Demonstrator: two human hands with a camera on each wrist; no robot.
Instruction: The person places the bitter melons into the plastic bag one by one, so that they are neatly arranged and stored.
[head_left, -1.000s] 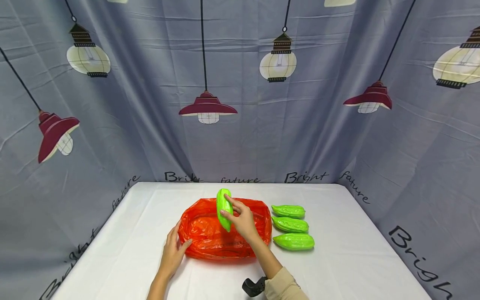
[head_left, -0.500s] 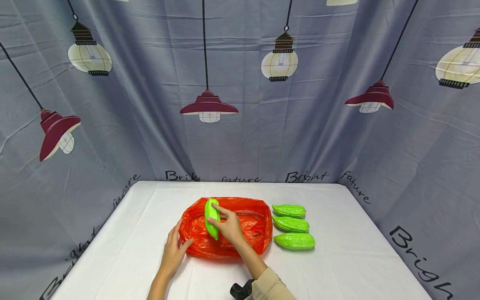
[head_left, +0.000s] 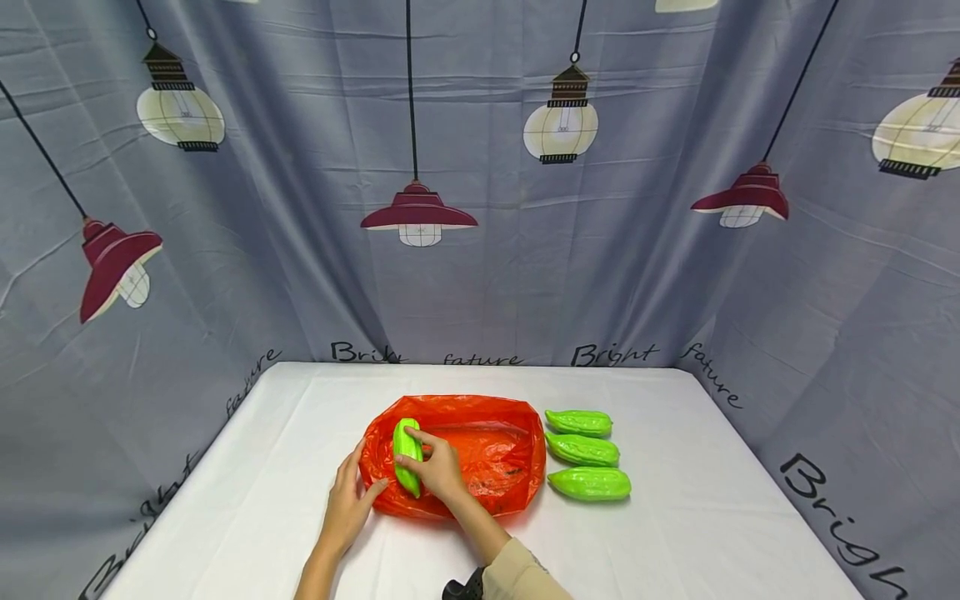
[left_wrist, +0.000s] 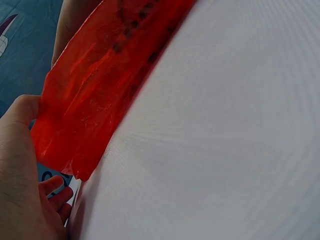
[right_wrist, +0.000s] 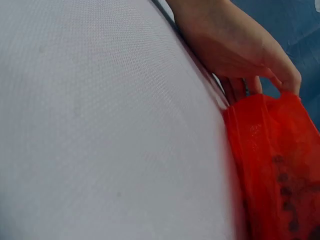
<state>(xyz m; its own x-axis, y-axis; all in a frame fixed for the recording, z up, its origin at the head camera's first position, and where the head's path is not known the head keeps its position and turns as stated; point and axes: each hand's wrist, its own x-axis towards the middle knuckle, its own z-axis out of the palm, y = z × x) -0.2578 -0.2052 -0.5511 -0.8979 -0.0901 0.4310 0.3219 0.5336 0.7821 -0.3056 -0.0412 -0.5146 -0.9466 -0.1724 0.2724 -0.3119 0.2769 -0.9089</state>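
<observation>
A red plastic bag (head_left: 480,454) lies spread with its mouth upward on the white table. My left hand (head_left: 347,508) grips its left rim, the thumb on the near side and the fingers along the outer side. In the left wrist view, the bag (left_wrist: 95,100) reaches the thumb. My right hand (head_left: 441,471) pinches a bright green bitter melon (head_left: 407,454) between thumb and fingers, upright within the left part of the bag's mouth. Neither this melon nor the right hand's fingertips show clearly in the wrist views. The right wrist view shows my left hand (right_wrist: 235,45) at the bag.
Right of the bag, three more green bitter melons lie in a column: the far one (head_left: 579,422), the middle one (head_left: 583,450) and the near one (head_left: 590,483). A white cloth covers the table (head_left: 697,517). A grey curtain (head_left: 480,292) printed with lamps hangs behind.
My right hand has carried the bitter melon leftward and down into the left part of the bag's mouth. My left hand stays at the rim, and the three other melons lie unmoved.
</observation>
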